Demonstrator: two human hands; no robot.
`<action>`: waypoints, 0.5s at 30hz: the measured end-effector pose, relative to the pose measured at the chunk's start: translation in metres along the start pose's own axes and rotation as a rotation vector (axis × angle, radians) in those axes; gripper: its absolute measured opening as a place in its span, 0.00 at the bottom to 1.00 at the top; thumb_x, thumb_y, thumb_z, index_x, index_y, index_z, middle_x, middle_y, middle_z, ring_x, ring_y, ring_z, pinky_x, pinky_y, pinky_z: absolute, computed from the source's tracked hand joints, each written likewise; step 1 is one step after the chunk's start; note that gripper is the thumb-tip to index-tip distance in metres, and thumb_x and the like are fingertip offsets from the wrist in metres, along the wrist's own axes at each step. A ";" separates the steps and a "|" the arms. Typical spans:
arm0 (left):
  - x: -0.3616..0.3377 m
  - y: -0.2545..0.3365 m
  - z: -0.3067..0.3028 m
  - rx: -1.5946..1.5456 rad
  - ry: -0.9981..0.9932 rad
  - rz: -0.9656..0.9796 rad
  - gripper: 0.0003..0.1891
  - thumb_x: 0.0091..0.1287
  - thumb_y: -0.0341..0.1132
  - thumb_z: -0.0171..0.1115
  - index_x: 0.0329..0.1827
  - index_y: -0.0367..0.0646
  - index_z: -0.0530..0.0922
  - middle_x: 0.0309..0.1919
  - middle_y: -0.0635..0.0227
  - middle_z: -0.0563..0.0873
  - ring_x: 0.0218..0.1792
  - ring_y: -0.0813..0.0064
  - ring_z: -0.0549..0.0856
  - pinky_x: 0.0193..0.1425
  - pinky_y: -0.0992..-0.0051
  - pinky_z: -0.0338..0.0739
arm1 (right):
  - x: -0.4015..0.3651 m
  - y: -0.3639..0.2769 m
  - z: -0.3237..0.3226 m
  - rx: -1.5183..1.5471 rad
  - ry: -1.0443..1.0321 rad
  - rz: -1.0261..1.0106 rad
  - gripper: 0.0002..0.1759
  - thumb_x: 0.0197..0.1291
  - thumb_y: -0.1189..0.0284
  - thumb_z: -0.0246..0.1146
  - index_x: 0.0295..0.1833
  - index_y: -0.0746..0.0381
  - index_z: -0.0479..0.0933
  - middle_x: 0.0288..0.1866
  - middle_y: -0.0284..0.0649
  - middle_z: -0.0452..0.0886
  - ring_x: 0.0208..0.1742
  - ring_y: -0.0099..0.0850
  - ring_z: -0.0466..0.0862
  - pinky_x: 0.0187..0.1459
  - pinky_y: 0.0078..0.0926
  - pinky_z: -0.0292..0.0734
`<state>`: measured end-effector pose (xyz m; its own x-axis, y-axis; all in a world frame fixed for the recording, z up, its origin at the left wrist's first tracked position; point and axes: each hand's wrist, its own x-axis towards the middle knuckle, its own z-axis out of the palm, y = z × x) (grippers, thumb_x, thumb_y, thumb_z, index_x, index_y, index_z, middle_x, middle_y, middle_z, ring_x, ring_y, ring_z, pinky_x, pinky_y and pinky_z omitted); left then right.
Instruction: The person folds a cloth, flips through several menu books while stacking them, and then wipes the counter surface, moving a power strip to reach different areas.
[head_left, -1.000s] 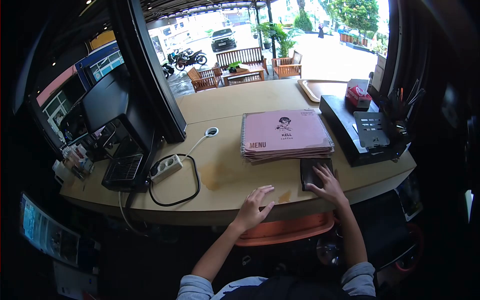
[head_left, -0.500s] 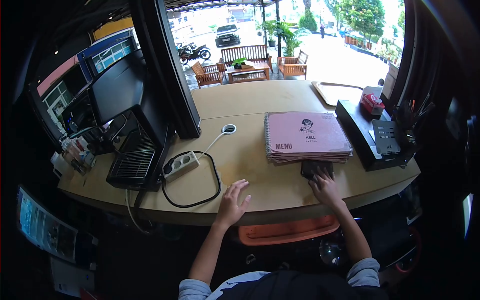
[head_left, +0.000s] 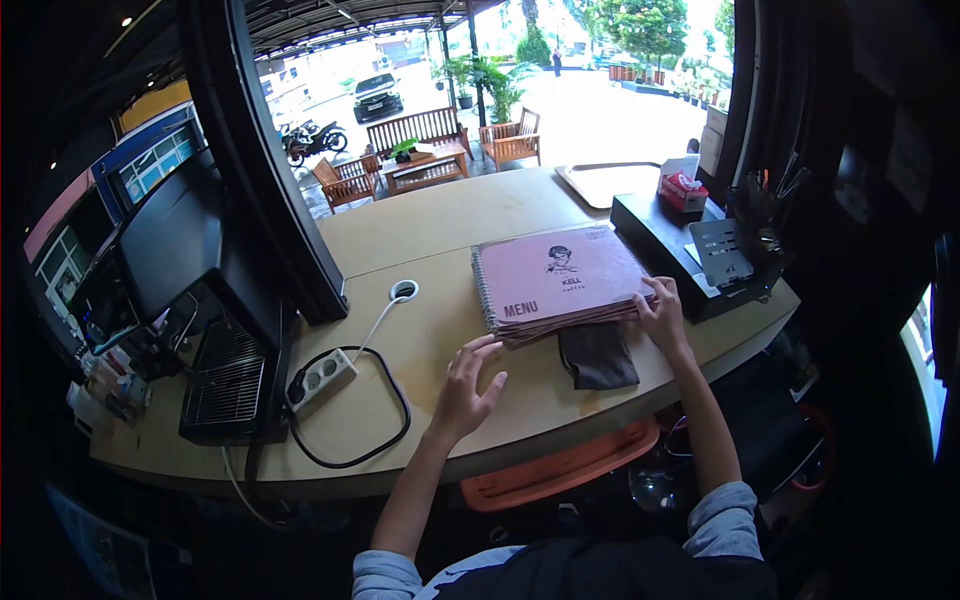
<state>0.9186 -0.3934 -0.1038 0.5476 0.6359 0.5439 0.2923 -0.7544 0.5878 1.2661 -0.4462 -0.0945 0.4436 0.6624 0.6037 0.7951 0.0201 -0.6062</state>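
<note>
- The left hand (head_left: 468, 385) is hovering low over the worktop (head_left: 440, 225). Its grip is lying open, with the fingers spread and pointing toward the near left corner of the menu stack (head_left: 555, 278); they are close to it, but I cannot tell whether they are touching.
- The right hand (head_left: 662, 312) is resting on the near right corner of the stack, its fingers lying along the edge of the pink cover. I cannot tell whether its grip is closing round that corner.
- The menu stack is lying flat near the middle of the worktop, with its spiral binding on the left and the word MENU showing on the cover.
- A dark pouch (head_left: 598, 355) is lying between the two hands, its far end meeting the near edge of the stack.
- A white power strip (head_left: 322, 377) is sitting left of the left hand, with a black cable (head_left: 405, 415) looping beside it.
- A black box (head_left: 665, 240) is standing just beside the right hand and is carrying a red tissue box (head_left: 683, 190).
</note>
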 end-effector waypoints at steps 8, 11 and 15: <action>0.071 -0.024 0.057 0.105 -0.031 -0.316 0.54 0.57 0.46 0.68 0.72 0.30 0.38 0.70 0.33 0.43 0.72 0.44 0.52 0.74 0.62 0.53 | 0.036 0.033 0.001 -0.187 -0.290 0.264 0.30 0.50 0.59 0.70 0.48 0.74 0.75 0.50 0.55 0.70 0.50 0.48 0.78 0.54 0.37 0.74; 0.070 -0.028 0.067 0.180 0.030 -0.302 0.55 0.55 0.48 0.69 0.72 0.28 0.40 0.70 0.34 0.45 0.71 0.43 0.55 0.73 0.62 0.55 | 0.046 0.041 -0.004 -0.112 -0.293 0.279 0.29 0.50 0.59 0.70 0.47 0.74 0.75 0.49 0.53 0.71 0.49 0.45 0.78 0.52 0.35 0.74; 0.072 -0.023 0.064 0.185 0.021 -0.316 0.56 0.52 0.50 0.71 0.71 0.27 0.43 0.70 0.34 0.47 0.71 0.44 0.54 0.73 0.62 0.56 | 0.065 0.041 -0.013 0.150 -0.258 0.272 0.26 0.51 0.59 0.70 0.45 0.72 0.75 0.48 0.49 0.73 0.48 0.39 0.79 0.49 0.31 0.75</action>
<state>1.0016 -0.3409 -0.1163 0.3918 0.8443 0.3657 0.5824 -0.5353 0.6118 1.3327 -0.4120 -0.0733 0.4958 0.8247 0.2721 0.5849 -0.0855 -0.8066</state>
